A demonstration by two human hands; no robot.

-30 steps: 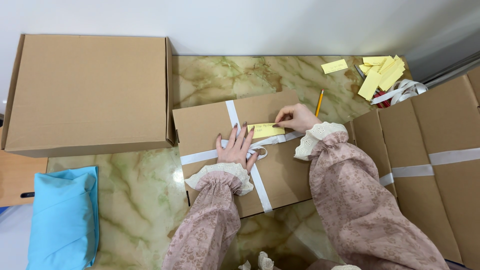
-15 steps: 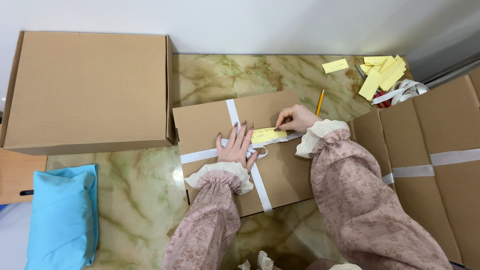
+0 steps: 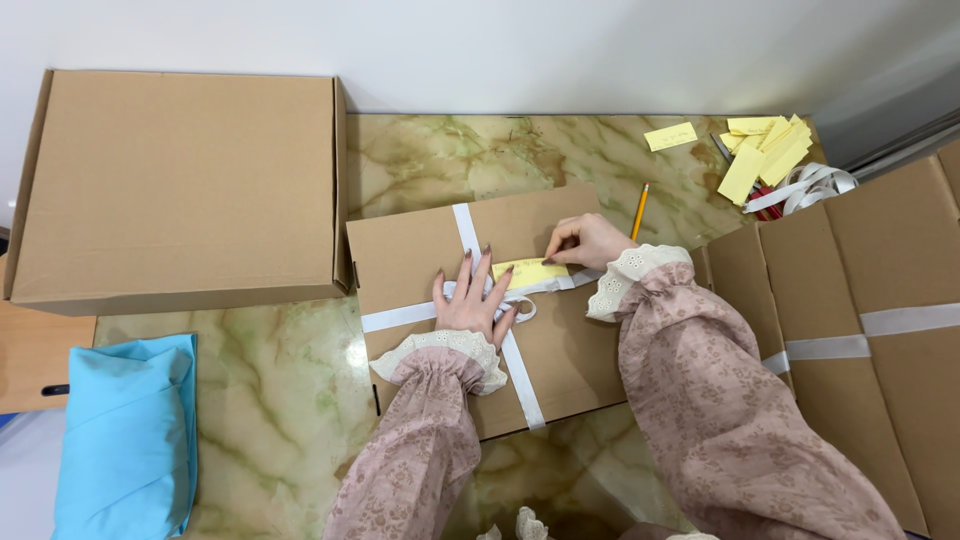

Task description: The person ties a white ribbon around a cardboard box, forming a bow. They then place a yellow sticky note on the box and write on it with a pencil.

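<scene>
A flat brown cardboard box tied with a crossed white ribbon lies on the marble tabletop in front of me. My left hand rests flat, fingers spread, on the ribbon's knot at the box's centre. A yellow paper slip lies on the ribbon just right of that hand. My right hand presses the slip's right end with its fingertips. Both arms wear pink floral sleeves with lace cuffs.
A large closed cardboard box stands at the left, a folded blue cloth lies below it. A pencil rests beside the tied box. Yellow slips and loose white ribbon lie at the back right, ribbon-tied boxes at the right.
The yellow slip and my right hand have shifted slightly down and right along the ribbon. My left hand stays on the knot.
</scene>
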